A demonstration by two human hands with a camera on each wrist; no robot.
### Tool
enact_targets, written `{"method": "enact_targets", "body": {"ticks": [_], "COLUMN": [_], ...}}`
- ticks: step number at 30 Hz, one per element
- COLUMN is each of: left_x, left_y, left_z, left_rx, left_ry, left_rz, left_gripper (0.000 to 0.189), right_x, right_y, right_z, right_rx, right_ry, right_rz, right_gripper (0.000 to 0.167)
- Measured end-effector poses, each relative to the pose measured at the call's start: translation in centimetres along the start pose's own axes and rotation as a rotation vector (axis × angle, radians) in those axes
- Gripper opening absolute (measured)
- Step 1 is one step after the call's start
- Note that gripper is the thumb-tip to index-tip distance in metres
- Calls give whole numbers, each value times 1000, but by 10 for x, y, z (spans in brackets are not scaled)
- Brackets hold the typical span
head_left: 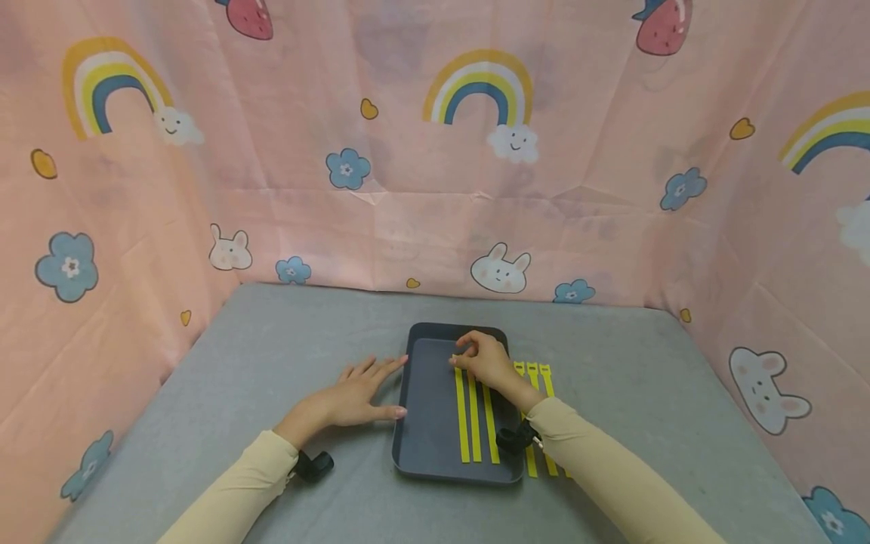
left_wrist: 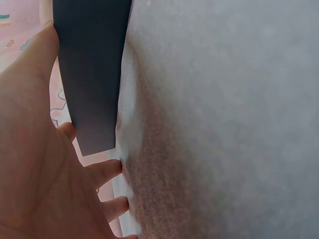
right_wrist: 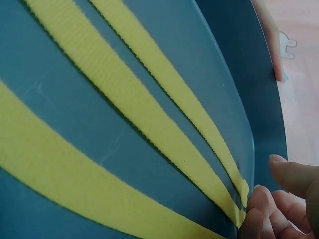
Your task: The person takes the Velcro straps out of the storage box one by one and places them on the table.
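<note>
A dark grey rectangular tray rests on the table, with three yellow hook-and-loop cable ties lying lengthwise and roughly parallel inside it. My left hand has its fingers spread along the tray's left side; thumb and index fingertip touch the rim. In the left wrist view, the other fingertips reach down beside the tray wall. Over the tray's far part, my right hand has curled fingers and appears to pinch the far end of the leftmost cable tie. The fingers partly hide the exact contact.
Several more yellow cable ties with slotted heads lie just right of the tray, partly hidden by the right forearm. Both wrists wear black cameras. A pink patterned cloth surrounds the grey table at the back and sides.
</note>
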State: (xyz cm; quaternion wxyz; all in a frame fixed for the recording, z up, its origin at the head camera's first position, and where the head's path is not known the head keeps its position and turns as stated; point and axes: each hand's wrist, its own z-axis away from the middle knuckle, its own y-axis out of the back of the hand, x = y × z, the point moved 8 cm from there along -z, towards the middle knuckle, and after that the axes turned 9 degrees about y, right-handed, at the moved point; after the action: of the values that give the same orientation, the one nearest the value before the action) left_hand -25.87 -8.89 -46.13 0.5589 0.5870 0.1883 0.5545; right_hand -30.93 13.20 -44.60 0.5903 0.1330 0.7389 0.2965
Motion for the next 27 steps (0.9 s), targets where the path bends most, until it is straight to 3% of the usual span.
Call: {"method": "enact_targets", "body": {"ticks": [11, 27], "left_x": [-3, -4], "left_y": [-1, -3], "left_z": [-4, -3], "left_rx": [9, 4], "left_ry": [3, 4], "left_rz": [-21, -20], "left_gripper": [92, 91], "right_x": [-6, -10], "right_y": [3, -12], "right_z": [-1, 5], "right_rx": [25, -22], "right_ry": [-16, -78], "right_rz": [-61, -146], "right_gripper": [35, 32]}}
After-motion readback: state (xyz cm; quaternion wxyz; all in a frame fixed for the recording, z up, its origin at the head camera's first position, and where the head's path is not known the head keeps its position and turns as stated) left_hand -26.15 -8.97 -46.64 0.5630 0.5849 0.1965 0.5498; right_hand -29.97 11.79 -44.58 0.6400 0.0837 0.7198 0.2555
